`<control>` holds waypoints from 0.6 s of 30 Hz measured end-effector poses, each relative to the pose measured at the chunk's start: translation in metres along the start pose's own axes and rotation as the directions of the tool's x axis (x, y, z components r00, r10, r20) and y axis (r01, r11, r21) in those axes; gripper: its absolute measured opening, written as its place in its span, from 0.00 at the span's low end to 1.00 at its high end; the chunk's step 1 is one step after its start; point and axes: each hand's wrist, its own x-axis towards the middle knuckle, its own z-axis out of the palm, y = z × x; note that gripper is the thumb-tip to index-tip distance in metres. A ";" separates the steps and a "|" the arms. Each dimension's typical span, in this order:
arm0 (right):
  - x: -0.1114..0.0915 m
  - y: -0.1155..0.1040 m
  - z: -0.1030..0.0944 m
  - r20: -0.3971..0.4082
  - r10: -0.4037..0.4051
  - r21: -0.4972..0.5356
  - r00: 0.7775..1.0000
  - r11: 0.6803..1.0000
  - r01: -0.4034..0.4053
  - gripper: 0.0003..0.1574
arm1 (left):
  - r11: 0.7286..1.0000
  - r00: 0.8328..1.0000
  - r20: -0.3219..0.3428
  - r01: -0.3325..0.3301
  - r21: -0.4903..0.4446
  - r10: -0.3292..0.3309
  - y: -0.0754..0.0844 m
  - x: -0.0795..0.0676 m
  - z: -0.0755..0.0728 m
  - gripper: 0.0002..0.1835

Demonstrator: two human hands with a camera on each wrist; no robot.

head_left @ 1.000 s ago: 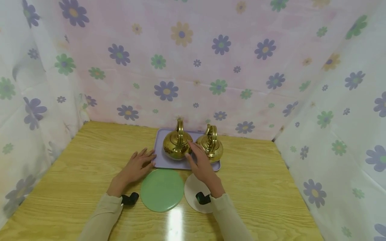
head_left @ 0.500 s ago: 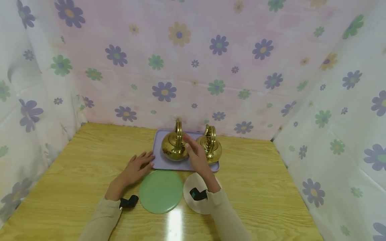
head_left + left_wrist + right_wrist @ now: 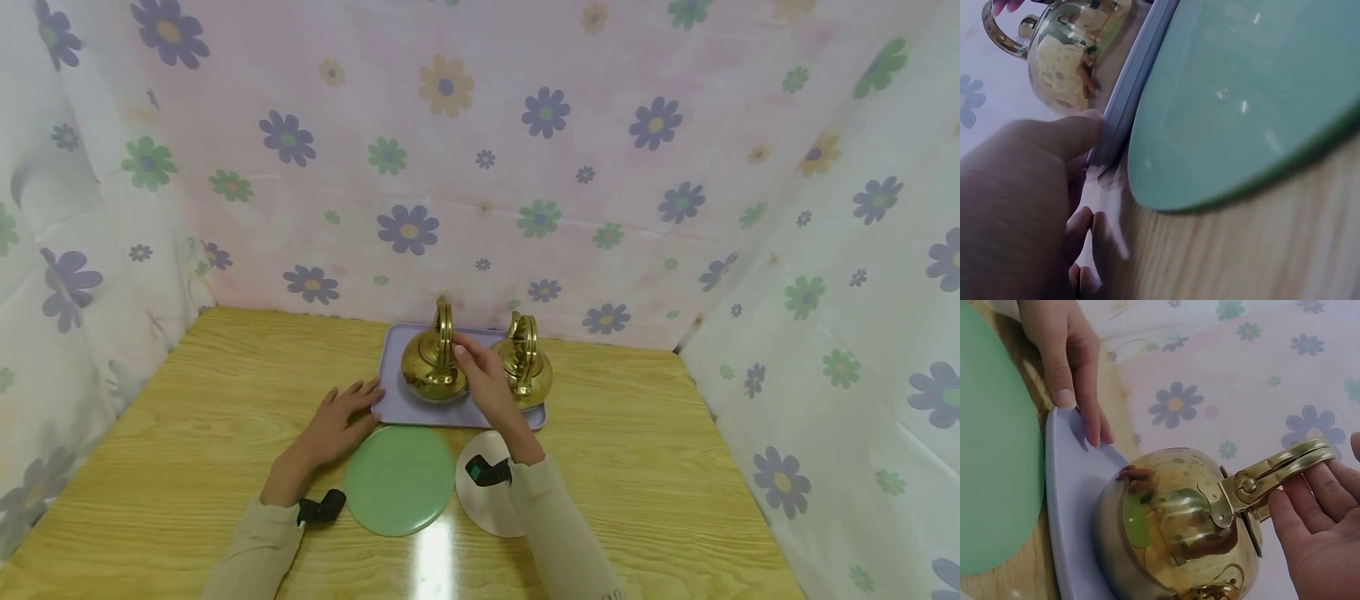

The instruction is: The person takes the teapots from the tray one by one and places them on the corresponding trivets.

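Two brass kettles stand upright on a lilac tray (image 3: 390, 408): the left kettle (image 3: 427, 371) and the right kettle (image 3: 543, 379), partly behind my right forearm. My right hand (image 3: 487, 379) is at the left kettle's raised handle (image 3: 1291, 465). Its fingers reach in under the handle and touch it, and the thumb stands apart from it in the right wrist view. My left hand (image 3: 333, 429) rests against the tray's left edge, fingers extended and thumb (image 3: 1082, 131) on the rim near the front corner.
In front of the tray, a green round plate (image 3: 401, 481) and a pale round plate (image 3: 480, 500), partly under my right wrist, lie on the wooden table (image 3: 637, 467). Flowered cloth (image 3: 480, 192) hangs behind and at both sides.
My right hand has moved left and inward from the left kettle's right side to its handle. The left hand stays at the tray's edge, and both kettles keep their places.
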 end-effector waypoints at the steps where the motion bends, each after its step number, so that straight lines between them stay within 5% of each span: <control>1: 0.002 -0.001 0.000 0.004 0.007 -0.001 1.000 1.000 -0.007 0.29 | 1.000 1.000 -0.004 0.000 0.006 0.000 0.001 0.000 0.000 0.26; 9: 0.019 -0.007 0.000 0.079 0.053 0.097 0.995 0.993 -0.061 0.28 | 0.999 1.000 0.008 0.020 0.050 -0.020 0.005 0.003 0.000 0.29; 18: 0.031 -0.005 0.004 0.023 0.121 0.157 0.992 0.980 -0.123 0.26 | 0.999 0.999 0.027 0.035 0.036 -0.036 0.004 0.004 -0.001 0.31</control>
